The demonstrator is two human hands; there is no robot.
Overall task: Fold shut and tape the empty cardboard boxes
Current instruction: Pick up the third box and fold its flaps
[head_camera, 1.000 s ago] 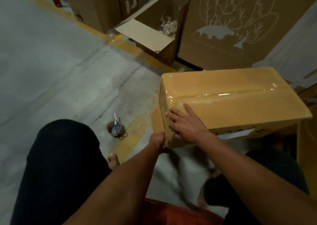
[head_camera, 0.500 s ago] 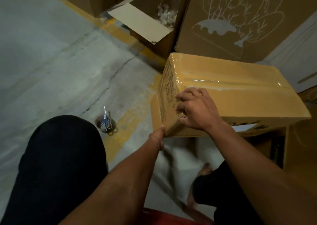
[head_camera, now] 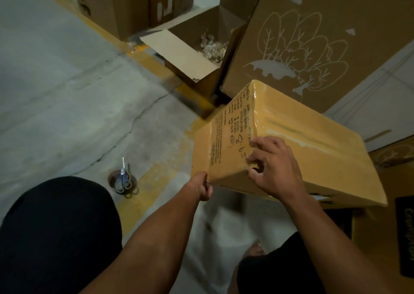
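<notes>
Both hands, left (head_camera: pixel 201 187) and right (head_camera: pixel 272 167), grip the tilted taped box (head_camera: pixel 313 150), its length running away rightward.

the taped box (head_camera: pixel 309 136) was closed, yellow-brown cardboard under glossy clear tape along its top seam and over the near end edge. it was tilted, near end raised, far end lower right. the end panel carried printed text and handwritten digits. an open box (head_camera: pixel 197 56) stood behind on the floor, one flap folded outward.
</notes>
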